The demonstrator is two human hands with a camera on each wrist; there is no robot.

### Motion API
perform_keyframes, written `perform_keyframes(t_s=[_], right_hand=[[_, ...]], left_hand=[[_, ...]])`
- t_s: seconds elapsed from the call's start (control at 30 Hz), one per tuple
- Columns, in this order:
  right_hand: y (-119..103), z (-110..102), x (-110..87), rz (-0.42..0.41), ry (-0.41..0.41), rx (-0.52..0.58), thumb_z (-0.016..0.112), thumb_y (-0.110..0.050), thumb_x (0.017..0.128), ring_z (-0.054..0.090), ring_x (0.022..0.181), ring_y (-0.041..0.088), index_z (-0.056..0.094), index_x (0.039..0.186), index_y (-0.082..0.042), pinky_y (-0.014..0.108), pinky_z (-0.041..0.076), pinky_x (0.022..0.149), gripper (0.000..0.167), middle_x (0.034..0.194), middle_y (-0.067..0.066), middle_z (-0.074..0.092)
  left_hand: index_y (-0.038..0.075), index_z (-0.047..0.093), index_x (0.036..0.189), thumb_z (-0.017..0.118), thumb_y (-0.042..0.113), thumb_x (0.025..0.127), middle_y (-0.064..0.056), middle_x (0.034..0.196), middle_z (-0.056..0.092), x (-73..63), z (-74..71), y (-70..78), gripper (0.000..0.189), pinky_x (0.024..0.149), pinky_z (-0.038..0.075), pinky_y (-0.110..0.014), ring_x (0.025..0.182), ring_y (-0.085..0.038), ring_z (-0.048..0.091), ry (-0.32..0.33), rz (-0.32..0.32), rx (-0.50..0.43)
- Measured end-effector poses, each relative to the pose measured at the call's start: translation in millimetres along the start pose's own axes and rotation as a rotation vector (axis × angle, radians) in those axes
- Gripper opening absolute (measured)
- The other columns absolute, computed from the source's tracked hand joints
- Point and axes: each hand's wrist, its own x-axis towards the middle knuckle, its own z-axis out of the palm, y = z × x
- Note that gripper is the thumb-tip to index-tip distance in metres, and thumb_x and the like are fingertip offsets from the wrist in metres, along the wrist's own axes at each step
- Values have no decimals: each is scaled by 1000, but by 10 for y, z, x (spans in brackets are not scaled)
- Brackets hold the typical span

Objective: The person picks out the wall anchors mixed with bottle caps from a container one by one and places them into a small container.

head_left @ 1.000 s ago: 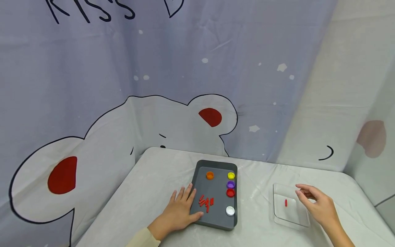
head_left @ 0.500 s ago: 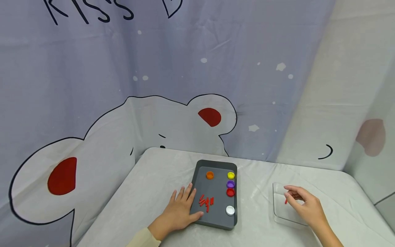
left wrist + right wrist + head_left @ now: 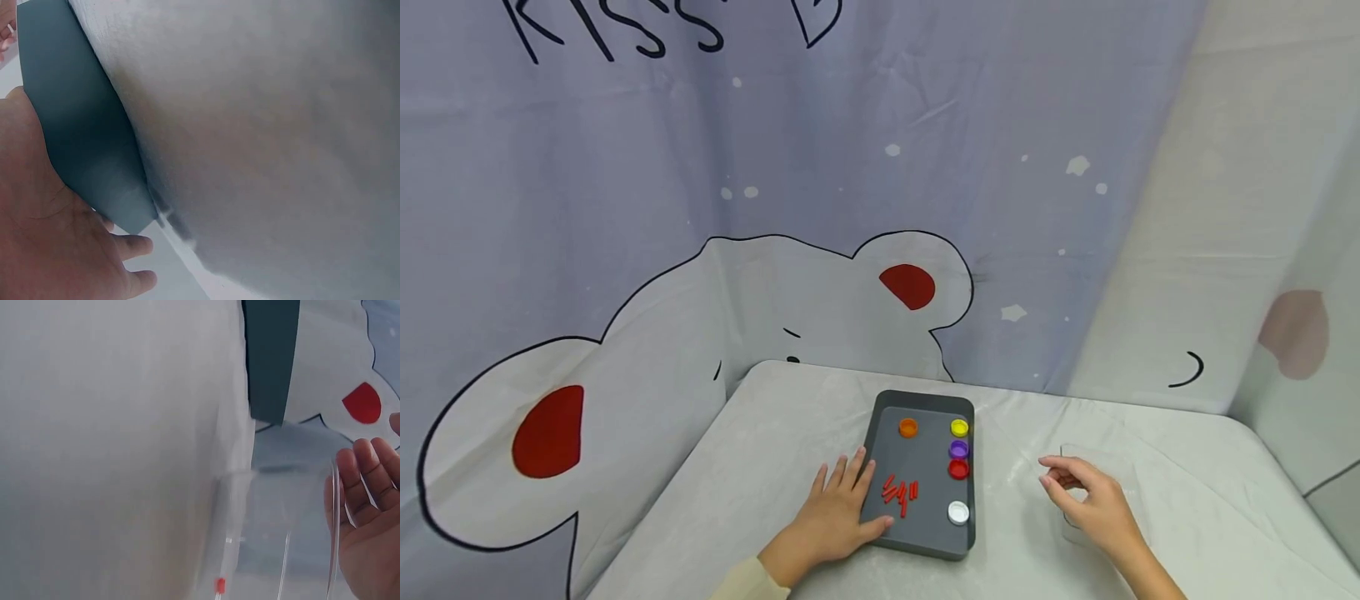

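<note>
My left hand [image 3: 831, 517] rests with fingers spread along the left edge of the grey tray [image 3: 925, 533], its thumb over the near corner. Several short red sticks [image 3: 903, 497] lie loose in the tray. My right hand [image 3: 1093, 504], fingers loosely bent, hovers over the left part of a clear box [image 3: 1123, 471] and hides much of it. Nothing shows between thumb and fingertips. In the right wrist view the fingers look relaxed beside the clear box wall [image 3: 334, 531], and a red stick [image 3: 220, 585] shows in the box. The left wrist view shows the palm [image 3: 56, 237] against the tray's side [image 3: 81, 112].
Inside the tray sit small round caps: orange [image 3: 908, 427] at the far left, then yellow [image 3: 959, 427], purple [image 3: 958, 449], red [image 3: 958, 469] and white [image 3: 958, 512] down the right side. A white cloth [image 3: 805, 417] covers the table, with a printed curtain [image 3: 820, 167] behind it.
My right hand has moved left across the clear box, from its right side to above its left edge. The red stick inside is now hidden in the head view. My left hand stays put.
</note>
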Motion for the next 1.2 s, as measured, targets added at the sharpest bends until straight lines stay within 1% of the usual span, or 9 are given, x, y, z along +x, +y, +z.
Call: perform_keyframes(t_s=[0.2,0.43,0.53,0.6,0.7,0.83,0.9,1.07,1.2], right_hand=[[-132,221,34,-29,-1,35,77,4,85,63,76,0,75,106,-7,14,51,71,24,85,-11,69],[-263,453,111,-27,-32,54,77,1,84,62,76,1,75,105,-10,23,56,70,24,83,-14,65],[-310,547,145,-49,-39,73,78,2,84,62,75,1,75,105,-10,26,57,69,24,83,-14,65],[-334,603,167,-66,-46,90,78,2,84,62,75,1,75,105,-9,25,57,68,24,83,-13,65],[-370,676,195,-75,-64,110,79,0,84,62,75,1,75,107,-6,24,57,68,24,84,-13,64],[-420,758,218,-68,-92,151,80,-4,85,63,76,1,75,107,-8,23,57,69,23,85,-12,65],[-442,795,232,-84,-100,166,79,-5,86,63,76,2,74,108,-9,23,57,69,22,86,-10,66],[-481,883,262,-148,-100,190,78,-3,87,64,76,3,74,109,-8,27,58,67,23,88,-7,68],[-513,959,276,-151,-130,191,79,-3,86,63,77,1,73,109,-9,29,58,67,25,89,-7,67]], left_hand=[[4,34,158,50,69,95,-17,168,19,-5,41,-18,93,116,15,-69,149,-48,23,33,16,-9],[5,34,158,51,69,94,-15,168,19,-18,9,-2,92,117,16,-67,150,-45,24,11,1,1],[5,34,158,50,70,94,-15,168,19,-17,9,0,93,117,17,-67,150,-45,24,16,3,10],[5,34,158,50,70,94,-15,168,19,-10,12,-5,93,117,17,-67,150,-45,24,20,7,12],[4,34,158,50,70,94,-16,167,20,-2,6,-8,93,116,17,-68,150,-46,25,26,13,13],[4,34,158,51,69,95,-17,167,20,-3,0,-7,92,116,16,-68,150,-46,24,24,15,7],[4,34,158,52,68,95,-17,167,20,-8,-7,-2,91,116,16,-68,150,-46,24,24,11,6],[5,35,158,52,68,95,-16,167,20,-19,-23,18,91,116,17,-67,150,-45,25,22,0,7],[5,34,158,50,69,95,-15,168,20,-12,-17,31,91,117,17,-66,150,-44,25,13,-7,11]])
